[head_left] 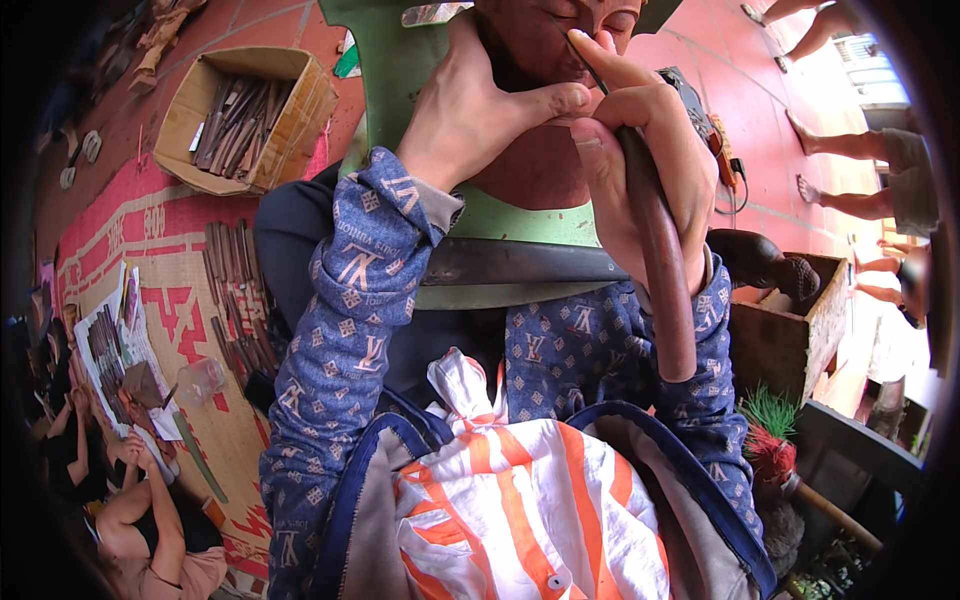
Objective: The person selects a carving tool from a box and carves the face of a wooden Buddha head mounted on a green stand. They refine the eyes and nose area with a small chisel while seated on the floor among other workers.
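A reddish-brown carved wooden bust [530,180] with a face sits in front of me on a green plastic chair [575,230]; its top runs out of the picture. My left hand [475,115] is wrapped around the side of the head, thumb stretched along the chin, its other fingers partly hidden. In my right hand [655,150] is a carving chisel [663,270], its round wooden handle lying across the palm and pointing down toward me. The thin dark blade reaches up to the face beside the nose, and my right fingertips rest close to it.
At left, a cardboard box [290,140] holds many carving tools, and more tools [235,290] lie on a patterned mat [180,320]. Right of me stand a wooden box [820,320], an orange power strip [718,140] and a red-green brush [772,450]. Other people sit left and stand right.
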Demonstrator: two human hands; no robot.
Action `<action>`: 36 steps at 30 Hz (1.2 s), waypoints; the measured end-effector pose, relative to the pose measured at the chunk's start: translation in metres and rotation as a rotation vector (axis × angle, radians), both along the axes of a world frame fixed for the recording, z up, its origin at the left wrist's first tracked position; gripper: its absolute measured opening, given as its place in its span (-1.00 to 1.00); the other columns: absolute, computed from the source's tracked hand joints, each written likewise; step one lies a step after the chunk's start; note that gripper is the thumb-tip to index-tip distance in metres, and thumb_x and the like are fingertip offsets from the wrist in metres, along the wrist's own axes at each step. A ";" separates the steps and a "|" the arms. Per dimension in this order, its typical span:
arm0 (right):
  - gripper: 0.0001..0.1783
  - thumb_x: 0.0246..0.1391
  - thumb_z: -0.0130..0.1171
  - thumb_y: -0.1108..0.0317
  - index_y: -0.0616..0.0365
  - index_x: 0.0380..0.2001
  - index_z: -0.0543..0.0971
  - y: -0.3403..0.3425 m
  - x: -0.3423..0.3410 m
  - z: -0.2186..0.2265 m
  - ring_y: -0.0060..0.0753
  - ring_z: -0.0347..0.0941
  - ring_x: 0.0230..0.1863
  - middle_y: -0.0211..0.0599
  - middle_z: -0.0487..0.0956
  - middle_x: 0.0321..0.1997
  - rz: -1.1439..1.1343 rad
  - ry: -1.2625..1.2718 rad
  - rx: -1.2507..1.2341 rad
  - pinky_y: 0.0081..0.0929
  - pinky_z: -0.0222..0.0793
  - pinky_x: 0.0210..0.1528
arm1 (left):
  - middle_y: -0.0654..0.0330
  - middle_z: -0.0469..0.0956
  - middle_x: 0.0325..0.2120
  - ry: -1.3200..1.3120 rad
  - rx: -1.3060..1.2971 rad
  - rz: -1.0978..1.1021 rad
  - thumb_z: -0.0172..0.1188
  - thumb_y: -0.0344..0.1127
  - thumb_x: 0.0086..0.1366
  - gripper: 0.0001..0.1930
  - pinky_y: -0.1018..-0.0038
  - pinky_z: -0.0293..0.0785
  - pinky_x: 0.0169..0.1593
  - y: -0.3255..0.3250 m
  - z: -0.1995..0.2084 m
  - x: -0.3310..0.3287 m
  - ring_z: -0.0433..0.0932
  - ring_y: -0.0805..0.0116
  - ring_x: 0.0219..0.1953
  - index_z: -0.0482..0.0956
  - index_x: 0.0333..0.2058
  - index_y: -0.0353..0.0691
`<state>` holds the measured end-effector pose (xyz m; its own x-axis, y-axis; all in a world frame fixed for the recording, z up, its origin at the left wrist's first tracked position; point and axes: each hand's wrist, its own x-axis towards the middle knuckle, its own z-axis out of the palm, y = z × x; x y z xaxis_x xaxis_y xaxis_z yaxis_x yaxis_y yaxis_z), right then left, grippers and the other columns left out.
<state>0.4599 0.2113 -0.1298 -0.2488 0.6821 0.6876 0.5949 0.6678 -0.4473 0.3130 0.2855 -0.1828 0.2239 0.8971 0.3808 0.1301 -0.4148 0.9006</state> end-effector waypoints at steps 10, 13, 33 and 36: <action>-0.84 0.00 0.24 0.53 0.26 -0.40 0.44 0.002 0.008 0.005 -0.14 0.57 -0.22 0.05 0.55 0.00 0.018 -0.072 -0.036 -0.42 0.47 -0.16 | -0.25 0.35 0.04 0.004 -0.044 -0.005 0.45 -0.02 -0.01 -0.02 0.28 0.36 0.13 -0.004 0.008 0.002 0.39 -0.01 0.13 0.05 0.16 -0.48; -0.84 0.01 0.24 0.52 0.25 -0.39 0.44 0.001 0.006 0.009 -0.19 0.58 -0.22 0.03 0.55 0.01 0.010 -0.232 0.033 -0.43 0.47 -0.16 | -0.17 0.39 -0.02 0.073 -0.015 0.028 0.45 0.03 -0.04 -0.05 0.34 0.39 0.07 -0.001 0.000 -0.001 0.42 0.10 0.07 0.11 0.10 -0.51; -0.78 -0.02 0.30 0.42 0.25 -0.41 0.45 0.015 0.031 -0.001 -0.06 0.55 -0.07 0.06 0.55 0.02 0.244 0.068 -0.050 -0.40 0.41 -0.03 | -0.12 0.41 -0.04 0.111 -0.024 0.023 0.48 0.12 -0.09 -0.02 0.37 0.40 0.06 -0.001 0.003 -0.002 0.44 0.14 0.04 0.17 0.05 -0.52; -0.79 0.00 0.29 0.42 0.26 -0.41 0.45 0.015 0.031 -0.002 -0.10 0.56 -0.11 0.06 0.55 0.01 0.217 0.086 -0.050 -0.44 0.42 -0.08 | -0.11 0.41 -0.04 0.107 -0.018 0.015 0.48 0.14 -0.10 -0.01 0.38 0.38 0.07 -0.001 0.003 -0.002 0.44 0.15 0.04 0.17 0.05 -0.52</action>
<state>0.4906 0.2260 -0.1322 -0.3349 0.6528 0.6795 0.3981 0.7516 -0.5260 0.3108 0.2842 -0.1795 0.2487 0.9074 0.3388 0.2325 -0.3955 0.8885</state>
